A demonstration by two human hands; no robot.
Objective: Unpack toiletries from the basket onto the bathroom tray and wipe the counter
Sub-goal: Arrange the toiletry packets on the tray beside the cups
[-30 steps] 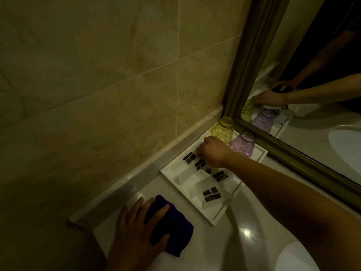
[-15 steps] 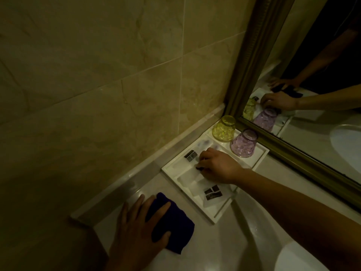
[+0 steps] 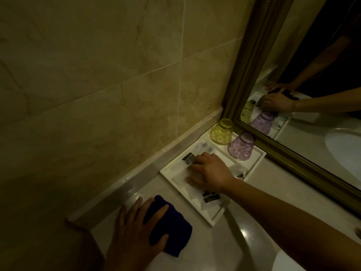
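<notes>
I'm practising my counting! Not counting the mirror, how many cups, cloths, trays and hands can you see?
Cups: 2, the yellow cup and the purple cup, both upside down
Cloths: 1, the blue cloth
Trays: 1, the white tray
Hands: 2, the left hand and the right hand
Total: 6

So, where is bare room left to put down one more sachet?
Bare tray strip between its left rim and the right hand; bare counter between the blue cloth and the tray. Crowded near yellow glass and purple glass.
</notes>
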